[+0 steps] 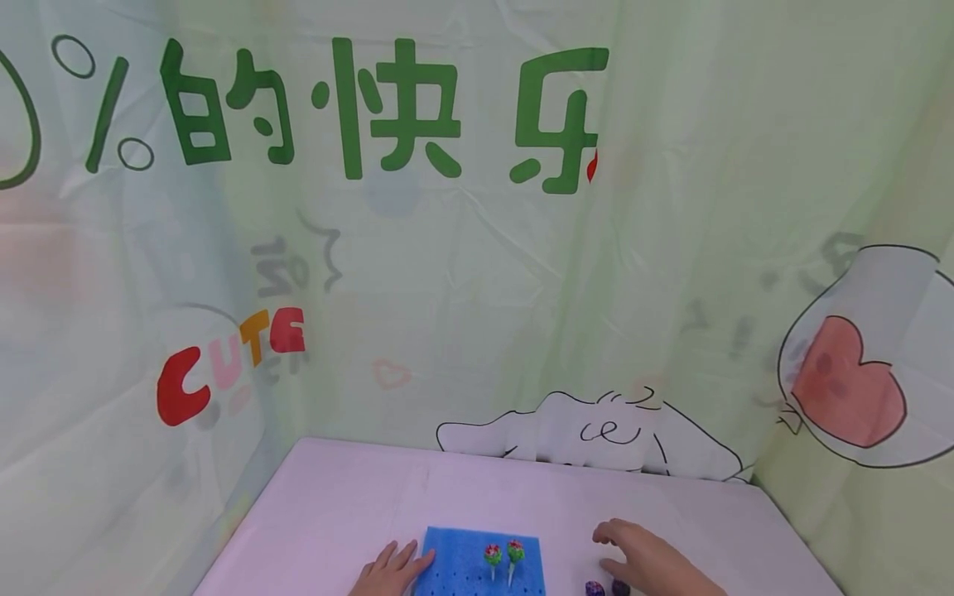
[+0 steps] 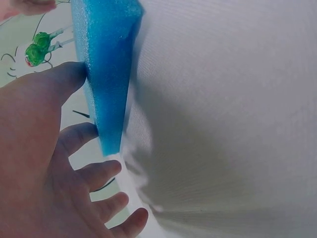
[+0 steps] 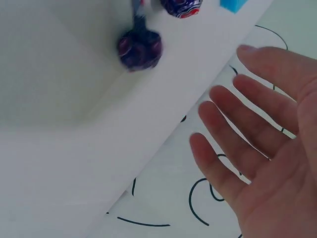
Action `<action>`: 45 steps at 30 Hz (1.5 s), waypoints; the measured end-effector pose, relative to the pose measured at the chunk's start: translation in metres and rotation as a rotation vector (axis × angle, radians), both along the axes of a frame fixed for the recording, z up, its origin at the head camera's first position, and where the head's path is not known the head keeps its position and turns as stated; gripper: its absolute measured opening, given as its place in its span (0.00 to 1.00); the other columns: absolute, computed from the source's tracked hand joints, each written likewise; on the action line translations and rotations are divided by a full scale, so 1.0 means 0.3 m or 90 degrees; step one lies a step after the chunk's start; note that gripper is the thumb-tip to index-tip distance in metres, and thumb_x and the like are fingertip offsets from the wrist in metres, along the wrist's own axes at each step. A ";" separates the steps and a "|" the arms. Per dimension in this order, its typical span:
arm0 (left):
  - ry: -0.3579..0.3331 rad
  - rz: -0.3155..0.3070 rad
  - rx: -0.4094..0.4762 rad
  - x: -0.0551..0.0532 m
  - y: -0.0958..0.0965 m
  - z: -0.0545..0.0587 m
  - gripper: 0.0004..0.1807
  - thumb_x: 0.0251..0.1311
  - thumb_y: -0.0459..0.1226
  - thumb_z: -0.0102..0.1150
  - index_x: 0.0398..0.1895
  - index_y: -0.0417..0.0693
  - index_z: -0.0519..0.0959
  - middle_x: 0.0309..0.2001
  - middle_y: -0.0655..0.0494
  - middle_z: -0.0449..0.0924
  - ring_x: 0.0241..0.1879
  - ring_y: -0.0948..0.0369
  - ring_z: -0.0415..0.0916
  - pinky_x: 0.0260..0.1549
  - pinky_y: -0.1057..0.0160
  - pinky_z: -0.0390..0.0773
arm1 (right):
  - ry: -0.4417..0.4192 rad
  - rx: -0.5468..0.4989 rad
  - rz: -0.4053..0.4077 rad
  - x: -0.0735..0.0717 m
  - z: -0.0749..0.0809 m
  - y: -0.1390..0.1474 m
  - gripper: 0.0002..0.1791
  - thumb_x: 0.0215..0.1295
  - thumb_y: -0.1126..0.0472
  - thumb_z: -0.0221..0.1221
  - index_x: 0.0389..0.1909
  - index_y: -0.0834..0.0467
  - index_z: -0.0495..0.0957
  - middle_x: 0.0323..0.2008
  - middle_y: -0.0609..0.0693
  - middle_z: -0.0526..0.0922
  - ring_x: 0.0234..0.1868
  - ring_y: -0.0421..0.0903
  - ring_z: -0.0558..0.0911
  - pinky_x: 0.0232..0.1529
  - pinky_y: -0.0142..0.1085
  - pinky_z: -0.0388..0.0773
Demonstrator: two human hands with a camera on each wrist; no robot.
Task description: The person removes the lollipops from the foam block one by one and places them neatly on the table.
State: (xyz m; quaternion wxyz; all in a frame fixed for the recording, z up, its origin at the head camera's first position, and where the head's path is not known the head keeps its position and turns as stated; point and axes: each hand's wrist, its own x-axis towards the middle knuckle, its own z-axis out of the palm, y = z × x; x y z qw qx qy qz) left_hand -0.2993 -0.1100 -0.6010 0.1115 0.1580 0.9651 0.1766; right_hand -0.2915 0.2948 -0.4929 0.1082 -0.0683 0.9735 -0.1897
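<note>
A blue foam block (image 1: 465,563) with rows of small holes lies at the table's near edge. Two lollipops in green and red wrappers (image 1: 493,555) (image 2: 37,53) stand upright by their sticks in it. My left hand (image 1: 390,571) rests at the block's left side, thumb and a finger touching its edge, the other fingers spread. Over the table to the right, my right hand (image 1: 648,559) hovers with fingers apart and holds nothing. Below it lie two dark purple-wrapped lollipops (image 3: 140,49) (image 3: 182,7), partly cut off by the frame in the head view.
The pale table (image 1: 358,480) meets a printed curtain (image 1: 462,290) at the back and on both sides. The curtain bears green characters, colored letters and a cartoon outline.
</note>
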 end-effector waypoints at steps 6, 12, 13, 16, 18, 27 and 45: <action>-0.012 0.000 0.011 0.003 -0.003 0.012 0.53 0.41 0.82 0.52 0.73 0.76 0.65 0.74 0.55 0.66 0.74 0.38 0.57 0.63 0.27 0.62 | 0.097 0.024 -0.008 -0.007 -0.002 -0.048 0.19 0.56 0.56 0.73 0.49 0.51 0.81 0.45 0.47 0.84 0.47 0.50 0.83 0.50 0.51 0.82; -0.019 -0.001 0.021 0.002 -0.006 0.010 0.53 0.41 0.82 0.53 0.73 0.75 0.66 0.74 0.55 0.66 0.74 0.38 0.57 0.64 0.27 0.61 | 0.176 0.023 -0.018 -0.003 -0.023 -0.103 0.25 0.57 0.52 0.72 0.55 0.49 0.79 0.54 0.49 0.82 0.56 0.53 0.81 0.56 0.55 0.79; -0.020 0.001 0.021 0.001 -0.005 0.010 0.53 0.40 0.82 0.53 0.73 0.76 0.66 0.74 0.55 0.66 0.74 0.38 0.57 0.64 0.27 0.61 | 0.190 0.020 -0.014 -0.001 -0.028 -0.112 0.26 0.57 0.52 0.72 0.56 0.49 0.79 0.55 0.49 0.82 0.57 0.53 0.80 0.56 0.55 0.79; -0.020 0.005 0.016 -0.003 -0.003 0.008 0.53 0.39 0.82 0.53 0.73 0.76 0.65 0.74 0.56 0.66 0.74 0.38 0.57 0.64 0.26 0.61 | 0.239 0.016 0.003 0.004 -0.049 -0.140 0.27 0.58 0.51 0.72 0.58 0.48 0.78 0.56 0.47 0.81 0.58 0.50 0.80 0.57 0.51 0.80; -0.020 0.006 0.017 -0.004 -0.001 0.006 0.54 0.39 0.82 0.53 0.73 0.76 0.65 0.74 0.55 0.66 0.75 0.38 0.57 0.64 0.26 0.61 | 0.268 0.019 0.019 0.009 -0.063 -0.158 0.27 0.59 0.50 0.71 0.59 0.46 0.78 0.57 0.44 0.80 0.58 0.48 0.80 0.57 0.48 0.80; -0.023 0.004 0.021 -0.003 -0.002 0.007 0.54 0.39 0.82 0.53 0.73 0.75 0.66 0.74 0.54 0.66 0.75 0.39 0.57 0.64 0.27 0.61 | 0.288 0.000 0.097 0.028 -0.103 -0.225 0.27 0.61 0.52 0.69 0.61 0.48 0.76 0.57 0.45 0.79 0.58 0.48 0.79 0.56 0.46 0.81; -0.009 0.005 0.012 0.000 -0.003 0.003 0.54 0.39 0.82 0.52 0.73 0.76 0.65 0.74 0.54 0.66 0.74 0.39 0.58 0.64 0.28 0.62 | 0.436 -0.002 0.263 0.013 -0.173 -0.272 0.22 0.65 0.50 0.67 0.57 0.50 0.79 0.53 0.44 0.80 0.52 0.43 0.81 0.50 0.39 0.83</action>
